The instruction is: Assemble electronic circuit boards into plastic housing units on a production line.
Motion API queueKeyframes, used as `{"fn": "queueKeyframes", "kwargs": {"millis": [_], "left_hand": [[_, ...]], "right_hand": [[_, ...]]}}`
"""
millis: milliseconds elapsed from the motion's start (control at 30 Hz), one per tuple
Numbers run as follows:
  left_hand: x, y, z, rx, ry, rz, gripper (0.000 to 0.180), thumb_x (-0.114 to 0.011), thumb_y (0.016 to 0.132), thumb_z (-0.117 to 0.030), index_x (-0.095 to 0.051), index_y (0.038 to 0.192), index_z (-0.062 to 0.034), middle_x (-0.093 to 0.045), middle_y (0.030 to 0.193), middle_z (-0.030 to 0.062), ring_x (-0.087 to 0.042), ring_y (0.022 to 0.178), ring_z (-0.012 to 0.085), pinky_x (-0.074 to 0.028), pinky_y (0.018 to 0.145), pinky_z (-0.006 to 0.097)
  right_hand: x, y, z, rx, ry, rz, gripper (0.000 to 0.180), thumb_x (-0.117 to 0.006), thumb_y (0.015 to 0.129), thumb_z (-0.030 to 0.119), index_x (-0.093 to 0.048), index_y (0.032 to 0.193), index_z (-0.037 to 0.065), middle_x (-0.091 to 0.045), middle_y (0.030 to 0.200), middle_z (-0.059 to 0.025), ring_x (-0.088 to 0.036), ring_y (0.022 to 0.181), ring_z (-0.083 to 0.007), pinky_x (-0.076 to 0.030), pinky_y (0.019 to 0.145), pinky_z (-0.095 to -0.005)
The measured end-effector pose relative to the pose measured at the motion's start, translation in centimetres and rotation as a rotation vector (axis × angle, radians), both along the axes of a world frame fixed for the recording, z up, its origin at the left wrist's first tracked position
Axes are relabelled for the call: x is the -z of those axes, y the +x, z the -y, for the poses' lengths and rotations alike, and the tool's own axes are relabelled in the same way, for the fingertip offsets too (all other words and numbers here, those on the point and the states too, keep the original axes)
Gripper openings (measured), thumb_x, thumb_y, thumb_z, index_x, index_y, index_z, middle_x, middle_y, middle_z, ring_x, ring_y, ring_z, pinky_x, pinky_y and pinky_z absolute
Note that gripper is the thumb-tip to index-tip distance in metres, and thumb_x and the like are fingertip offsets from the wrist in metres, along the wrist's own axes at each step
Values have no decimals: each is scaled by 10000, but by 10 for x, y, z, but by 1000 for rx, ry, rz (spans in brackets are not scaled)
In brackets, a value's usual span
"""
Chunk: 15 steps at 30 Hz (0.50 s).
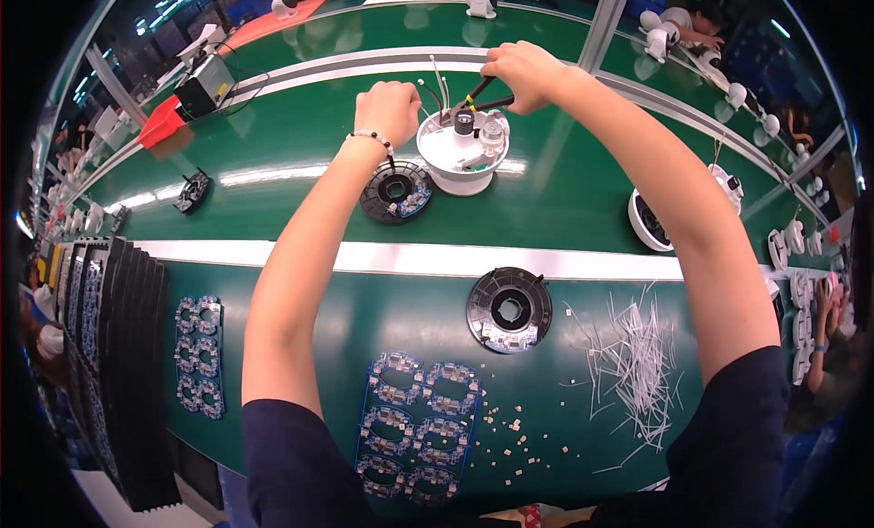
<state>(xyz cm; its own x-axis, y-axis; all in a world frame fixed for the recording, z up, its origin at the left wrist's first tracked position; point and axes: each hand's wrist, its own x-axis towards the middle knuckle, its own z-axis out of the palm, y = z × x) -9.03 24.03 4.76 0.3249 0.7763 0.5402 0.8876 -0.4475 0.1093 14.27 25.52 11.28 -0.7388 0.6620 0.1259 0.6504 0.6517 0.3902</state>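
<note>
A round white camera housing [462, 175] stands on the green belt, its open top showing a black lens [464, 121] and a clear round part [492, 132]. My right hand [528, 71] grips black-handled pliers [481, 95] with yellow near the joint; their jaws reach over the housing's left rim. Thin cables and a white strip [438, 71] rise beside the jaws. Just left of the rim is my left hand [390, 112], its fingers curled closed; what they pinch is hidden. Below it a black ring-shaped base [395, 192] with a blue circuit board lies close to the housing.
Nearer me lie another black ring base [509, 310], blue circuit board panels [419, 425], scattered small white connectors [516, 425] and a pile of white plastic strips [641, 369]. Stacked black trays [123, 373] stand at left. A white housing [648, 220] sits right, under my forearm.
</note>
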Motion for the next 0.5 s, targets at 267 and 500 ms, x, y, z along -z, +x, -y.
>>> {"fn": "queueKeyframes", "kwargs": {"millis": [267,500], "left_hand": [[3,14,-13,28,-10,3,89,-597,776,-182,-661,786,-120,-652,785,59,-610,833,262,-456,693,445],[0,29,-11,37,-13,-21,99,-572,780,-154,-650,787,-91,-653,807,88,-606,823,292,-480,695,434]], "right_hand": [[-12,6,-3,-43,-40,11,430,-749,557,176,-614,941,39,-569,879,-103,-565,895,-286,-473,758,-388],[-23,17,5,9,-68,109,454,-744,565,172,-609,979,41,-573,892,-100,-566,917,-281,-474,775,-382]]}}
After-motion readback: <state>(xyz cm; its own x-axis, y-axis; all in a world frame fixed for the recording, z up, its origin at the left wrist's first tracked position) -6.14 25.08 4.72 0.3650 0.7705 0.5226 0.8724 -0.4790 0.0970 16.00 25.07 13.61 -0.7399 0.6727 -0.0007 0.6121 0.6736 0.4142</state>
